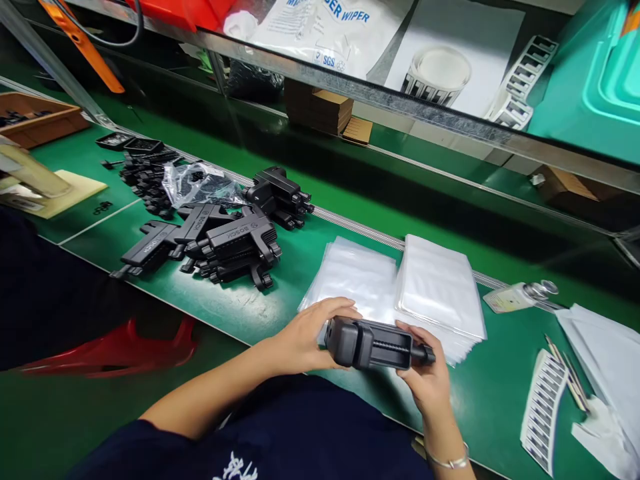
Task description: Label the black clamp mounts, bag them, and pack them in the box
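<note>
Both hands hold a black plastic clamp-like device (377,345) in front of my body, with a long threaded screw in its open channel and a knob at its right end. My left hand (313,337) grips the blocky left end, thumb and fingers on opposite sides. Around the knob end, my right hand (427,373) has its fingers behind and its thumb on the near side. Just beyond lie two stacks of clear plastic bags, a left stack (357,270) and a right stack (437,277). Similar black devices marked BOSCH (235,233) are piled to the left.
Small black parts (145,173) and a clear bag (200,183) lie at the back left. On the right are a pump bottle (517,297), a label strip (544,407), tweezers-like tools (567,373) and white sheets (607,360). A metal shelf edge (400,100) spans above the bench.
</note>
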Demonstrator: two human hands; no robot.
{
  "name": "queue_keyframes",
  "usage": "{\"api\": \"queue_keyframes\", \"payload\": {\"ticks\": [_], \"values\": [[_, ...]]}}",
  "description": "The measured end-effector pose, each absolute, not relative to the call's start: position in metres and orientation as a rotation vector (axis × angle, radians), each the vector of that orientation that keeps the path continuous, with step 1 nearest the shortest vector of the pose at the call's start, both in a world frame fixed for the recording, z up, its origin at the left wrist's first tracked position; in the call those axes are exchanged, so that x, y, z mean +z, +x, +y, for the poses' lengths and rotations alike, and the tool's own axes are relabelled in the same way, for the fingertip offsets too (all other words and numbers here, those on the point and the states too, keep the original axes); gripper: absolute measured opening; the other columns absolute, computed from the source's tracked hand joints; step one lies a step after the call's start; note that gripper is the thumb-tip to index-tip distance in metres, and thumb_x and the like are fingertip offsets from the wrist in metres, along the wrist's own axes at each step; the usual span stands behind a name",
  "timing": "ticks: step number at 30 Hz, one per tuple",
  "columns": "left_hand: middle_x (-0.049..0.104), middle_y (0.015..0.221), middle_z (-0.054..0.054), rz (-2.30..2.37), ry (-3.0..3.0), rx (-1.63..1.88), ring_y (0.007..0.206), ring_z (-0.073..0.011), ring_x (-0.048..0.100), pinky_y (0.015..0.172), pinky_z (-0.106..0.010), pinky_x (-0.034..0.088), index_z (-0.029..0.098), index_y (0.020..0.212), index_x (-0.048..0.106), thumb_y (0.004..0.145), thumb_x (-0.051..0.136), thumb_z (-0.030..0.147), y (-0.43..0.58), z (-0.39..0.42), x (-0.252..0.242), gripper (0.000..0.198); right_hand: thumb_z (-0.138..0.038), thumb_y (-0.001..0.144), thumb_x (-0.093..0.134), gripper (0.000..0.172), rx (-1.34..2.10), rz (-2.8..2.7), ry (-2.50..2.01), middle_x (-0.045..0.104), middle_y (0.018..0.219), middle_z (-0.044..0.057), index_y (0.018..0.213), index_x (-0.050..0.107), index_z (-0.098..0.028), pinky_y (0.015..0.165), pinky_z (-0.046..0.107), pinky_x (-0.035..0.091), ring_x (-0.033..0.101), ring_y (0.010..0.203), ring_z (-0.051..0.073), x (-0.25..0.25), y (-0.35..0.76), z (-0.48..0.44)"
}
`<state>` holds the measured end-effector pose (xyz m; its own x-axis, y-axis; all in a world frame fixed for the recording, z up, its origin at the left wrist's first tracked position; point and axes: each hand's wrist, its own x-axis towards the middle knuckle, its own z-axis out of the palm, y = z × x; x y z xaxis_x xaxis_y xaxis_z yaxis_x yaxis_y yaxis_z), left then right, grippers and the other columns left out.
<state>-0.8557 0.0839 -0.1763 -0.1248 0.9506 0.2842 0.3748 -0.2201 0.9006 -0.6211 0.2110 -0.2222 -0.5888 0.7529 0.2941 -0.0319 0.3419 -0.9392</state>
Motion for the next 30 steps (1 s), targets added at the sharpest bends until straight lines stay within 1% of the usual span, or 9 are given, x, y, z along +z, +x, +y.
{"api": "queue_keyframes", "payload": {"ticks": [3, 8, 11, 14, 17, 22, 26, 28, 30], "values": [[0.066, 0.121, -0.013, 1.341, 1.511, 1.36, 0.119, -0.0294, 0.059, 0.108, -0.045, 0.039, 0.022, 0.134, 0.044, 0.069, 0.081, 0.04, -0.861, 0.085, -0.183, 0.077, -0.035, 0.079, 0.076, 0.052, 1.169, -1.913, -0.609, 0.067, 0.12, 0.011, 0.124, 0.053, -0.027, 0.093, 0.046, 0.054, 0.064, 0.112, 0.029, -0.207, -0.615, 0.204], [0.064, 0.124, -0.014, 1.378, 1.46, 1.32, 0.126, -0.0311, 0.053, 0.11, -0.046, 0.036, 0.02, 0.122, 0.054, 0.066, 0.081, 0.044, -0.866, 0.082, -0.188, 0.066, -0.021, 0.077, 0.077, 0.057, 1.03, -1.999, -0.61, 0.067, 0.12, 0.01, 0.128, 0.052, -0.026, 0.093, 0.043, 0.054, 0.065, 0.112, 0.027, -0.192, -0.615, 0.197], [0.064, 0.124, -0.012, 1.438, 1.581, 1.349, 0.119, -0.0273, 0.058, 0.106, -0.044, 0.041, 0.022, 0.13, 0.044, 0.071, 0.078, 0.039, -0.864, 0.079, -0.185, 0.07, -0.025, 0.078, 0.076, 0.053, 1.165, -1.939, -0.591, 0.067, 0.122, 0.011, 0.126, 0.053, -0.025, 0.093, 0.042, 0.055, 0.064, 0.112, 0.027, -0.201, -0.621, 0.205], [0.065, 0.124, -0.011, 1.574, 1.871, 1.334, 0.116, -0.0251, 0.06, 0.109, -0.047, 0.039, 0.023, 0.135, 0.037, 0.077, 0.073, 0.032, -0.86, 0.078, -0.18, 0.068, -0.033, 0.076, 0.078, 0.05, 1.325, -1.879, -0.572, 0.067, 0.122, 0.011, 0.121, 0.056, -0.026, 0.093, 0.042, 0.055, 0.065, 0.112, 0.026, -0.219, -0.629, 0.217], [0.065, 0.123, -0.01, 1.651, 2.132, 1.271, 0.114, -0.0243, 0.062, 0.112, -0.052, 0.034, 0.024, 0.136, 0.034, 0.082, 0.067, 0.028, -0.857, 0.08, -0.176, 0.063, -0.037, 0.073, 0.08, 0.051, 1.422, -1.831, -0.632, 0.066, 0.123, 0.012, 0.117, 0.057, -0.026, 0.094, 0.044, 0.054, 0.064, 0.113, 0.027, -0.236, -0.635, 0.223], [0.066, 0.12, -0.011, 1.664, 2.2, 1.255, 0.113, -0.0238, 0.062, 0.111, -0.052, 0.035, 0.022, 0.134, 0.038, 0.083, 0.062, 0.022, -0.852, 0.084, -0.174, 0.056, -0.038, 0.072, 0.081, 0.055, 1.505, -1.764, -0.661, 0.065, 0.125, 0.012, 0.118, 0.054, -0.027, 0.099, 0.046, 0.051, 0.061, 0.117, 0.027, -0.248, -0.634, 0.223], [0.067, 0.117, -0.009, 1.665, 1.934, 1.266, 0.109, -0.027, 0.063, 0.109, -0.05, 0.036, 0.023, 0.127, 0.049, 0.075, 0.071, 0.029, -0.852, 0.085, -0.172, 0.056, -0.044, 0.075, 0.077, 0.055, 1.407, -1.839, -0.686, 0.066, 0.12, 0.012, 0.121, 0.053, -0.025, 0.093, 0.043, 0.054, 0.064, 0.111, 0.027, -0.239, -0.629, 0.219], [0.068, 0.112, -0.008, 1.658, 1.595, 1.318, 0.103, -0.0289, 0.064, 0.099, -0.045, 0.045, 0.022, 0.12, 0.056, 0.07, 0.075, 0.038, -0.854, 0.089, -0.174, 0.056, -0.048, 0.08, 0.071, 0.05, 1.258, -1.952, -0.7, 0.069, 0.111, 0.01, 0.122, 0.055, -0.025, 0.085, 0.04, 0.057, 0.068, 0.101, 0.025, -0.227, -0.626, 0.216], [0.068, 0.103, -0.007, 1.557, 1.206, 1.443, 0.095, -0.0283, 0.064, 0.084, -0.038, 0.051, 0.019, 0.114, 0.061, 0.07, 0.072, 0.049, -0.855, 0.095, -0.179, 0.054, -0.047, 0.089, 0.06, 0.041, 1.048, -2.09, -0.673, 0.07, 0.103, 0.009, 0.122, 0.056, -0.024, 0.078, 0.037, 0.057, 0.069, 0.091, 0.023, -0.213, -0.623, 0.214]]}}
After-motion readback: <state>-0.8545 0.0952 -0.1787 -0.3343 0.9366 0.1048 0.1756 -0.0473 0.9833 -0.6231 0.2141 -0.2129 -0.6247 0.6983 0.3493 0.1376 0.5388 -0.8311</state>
